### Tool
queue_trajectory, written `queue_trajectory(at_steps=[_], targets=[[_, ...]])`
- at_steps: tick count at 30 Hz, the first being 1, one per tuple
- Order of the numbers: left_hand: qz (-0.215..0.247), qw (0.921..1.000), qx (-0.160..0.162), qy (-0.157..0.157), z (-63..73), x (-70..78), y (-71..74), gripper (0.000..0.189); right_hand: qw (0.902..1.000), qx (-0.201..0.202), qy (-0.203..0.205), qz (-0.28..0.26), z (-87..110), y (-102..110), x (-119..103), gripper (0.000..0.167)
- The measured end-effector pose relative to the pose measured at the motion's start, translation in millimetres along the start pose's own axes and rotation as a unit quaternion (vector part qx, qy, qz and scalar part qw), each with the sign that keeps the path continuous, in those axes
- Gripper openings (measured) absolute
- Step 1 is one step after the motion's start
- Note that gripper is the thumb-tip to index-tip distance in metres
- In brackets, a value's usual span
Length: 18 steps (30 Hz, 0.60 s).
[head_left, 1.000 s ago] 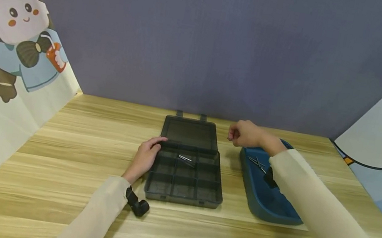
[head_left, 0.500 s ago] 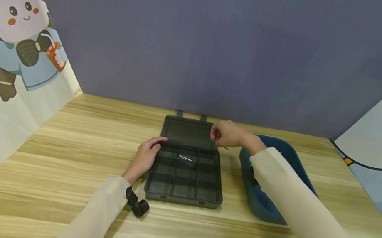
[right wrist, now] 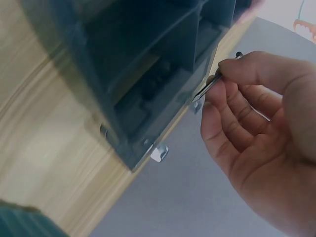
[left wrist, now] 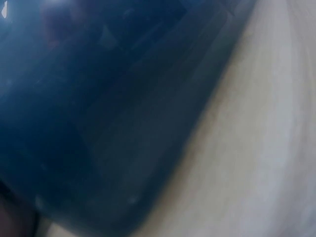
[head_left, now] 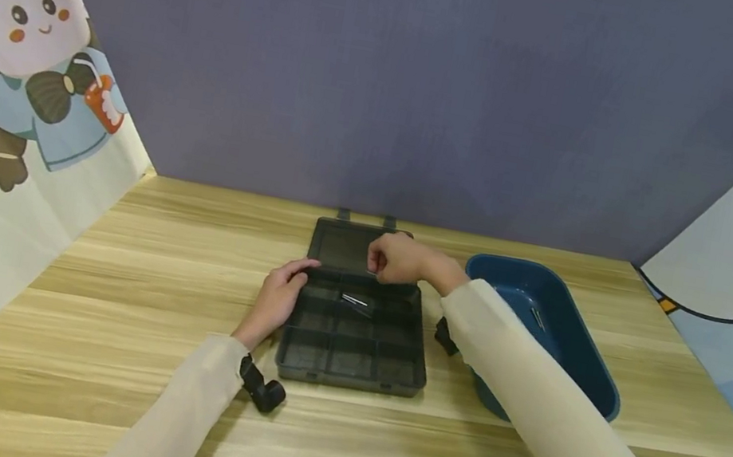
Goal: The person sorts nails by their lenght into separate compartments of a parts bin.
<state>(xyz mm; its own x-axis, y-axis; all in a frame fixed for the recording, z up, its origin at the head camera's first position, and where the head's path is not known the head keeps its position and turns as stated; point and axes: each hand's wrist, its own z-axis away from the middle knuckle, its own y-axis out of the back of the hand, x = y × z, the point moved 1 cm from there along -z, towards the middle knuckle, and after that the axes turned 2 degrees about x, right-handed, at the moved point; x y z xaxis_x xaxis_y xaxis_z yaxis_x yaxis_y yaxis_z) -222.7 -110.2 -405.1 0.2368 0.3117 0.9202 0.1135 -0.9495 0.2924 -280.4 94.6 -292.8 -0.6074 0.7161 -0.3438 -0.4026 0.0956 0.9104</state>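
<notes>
A dark, see-through compartment box [head_left: 348, 381] stands on the table with its lid [head_left: 335, 243] folded back. My left hand [head_left: 277, 296] rests along the box's left edge, fingers extended near the hinge side. Thumb and fingertips of my right hand [head_left: 398, 260] pinch a nail [right wrist: 207, 87], its pointed end facing away from the palm. This hand is above the back of the box, overlapping the lid in the head view. A few thin metal nails [head_left: 354, 301] lie in the box's middle column. The left wrist view is blurred and filled by dark plastic [left wrist: 113, 123].
On the right stands a blue bin [head_left: 614, 399] with thin metal pieces [head_left: 536, 318] inside, partly hidden by my right sleeve. A grey-blue wall [head_left: 390, 87] rises behind the table, with printed panels at both sides.
My right hand has moved left from beside the blue bin to over the back of the box, carrying the nail. My left hand stays at the box's edge.
</notes>
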Motion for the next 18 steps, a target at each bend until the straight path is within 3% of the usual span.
queue_trajectory(at_steps=[7,10,14,18], targets=[[0.005,1.0,-0.004,0.004,-0.7,1.7,0.5,0.033,1.0,-0.001,-0.003,0.007,-11.8,-8.5,-8.2,0.011],[0.008,0.9998,-0.008,0.014,4.2,17.3,3.0,0.033,1.0,-0.002,-0.007,0.005,-14.7,-12.3,-8.9,0.011],[0.005,0.9998,-0.006,0.016,4.2,17.0,2.6,0.033,0.9999,-0.008,-0.009,0.006,-17.9,-16.3,-10.4,0.01],[0.0,1.0,0.004,0.003,-0.3,1.9,-0.8,0.033,0.9999,-0.003,-0.006,0.008,-20.1,-19.4,-11.5,0.01]])
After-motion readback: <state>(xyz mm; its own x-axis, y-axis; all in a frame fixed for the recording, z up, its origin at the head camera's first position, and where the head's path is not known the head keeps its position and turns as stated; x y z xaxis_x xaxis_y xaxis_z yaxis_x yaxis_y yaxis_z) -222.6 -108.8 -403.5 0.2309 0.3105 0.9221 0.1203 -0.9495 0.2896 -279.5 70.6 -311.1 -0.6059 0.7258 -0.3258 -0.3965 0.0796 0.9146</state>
